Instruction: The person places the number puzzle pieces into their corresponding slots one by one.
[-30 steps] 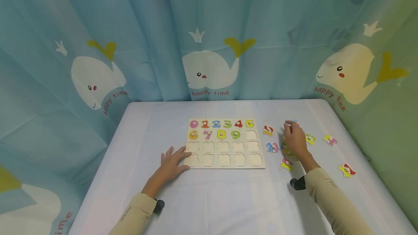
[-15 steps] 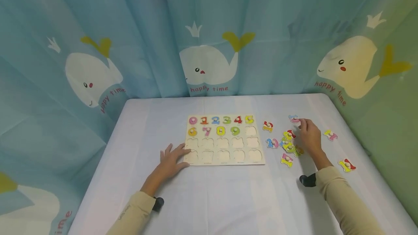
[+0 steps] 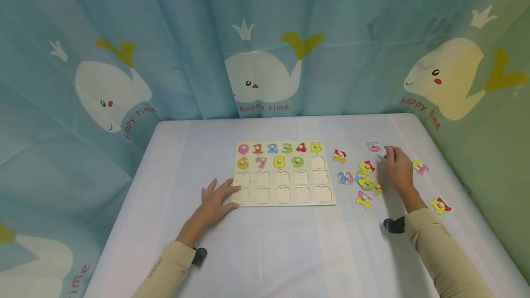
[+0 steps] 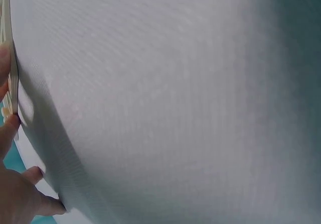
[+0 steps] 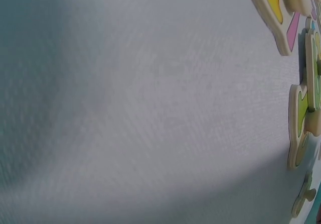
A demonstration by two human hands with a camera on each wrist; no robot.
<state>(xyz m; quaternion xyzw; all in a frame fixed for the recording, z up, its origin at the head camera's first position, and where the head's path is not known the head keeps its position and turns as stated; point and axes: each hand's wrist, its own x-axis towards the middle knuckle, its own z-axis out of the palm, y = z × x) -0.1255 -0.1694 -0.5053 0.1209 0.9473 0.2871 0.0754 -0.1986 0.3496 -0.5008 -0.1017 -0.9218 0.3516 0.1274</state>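
Note:
At the left edge of the number puzzle board (image 3: pixel 285 191), my left hand (image 3: pixel 213 202) rests with spread fingers, fingertips on the board's corner area. The left wrist view catches part of that hand (image 4: pixel 20 194) beside the board's side edge (image 4: pixel 11 83). My right hand (image 3: pixel 399 169) is over the right part of the table, fingers loosely bent, nothing visible between fingertips. Just left of its fingertips lies a blue-and-pink number piece (image 3: pixel 373 146). The right wrist view shows knobbed pieces, including a yellow-and-pink one (image 5: pixel 273 3) and a green one (image 5: pixel 298 126).
Numbers 0 to 9 sit in the board's upper rows; the lower recesses are bare. Several overlapping pieces (image 3: pixel 365 182) form a cluster right of the board. Around it lie a red-and-orange piece (image 3: pixel 339 156), a blue-and-pink one (image 3: pixel 345 178) and a yellow-and-red one (image 3: pixel 440 206).
My right hand has moved rightward from above the cluster, past the blue-and-pink piece, uncovering the cluster. The left hand stays on the board. The head view has tilted slightly downward.

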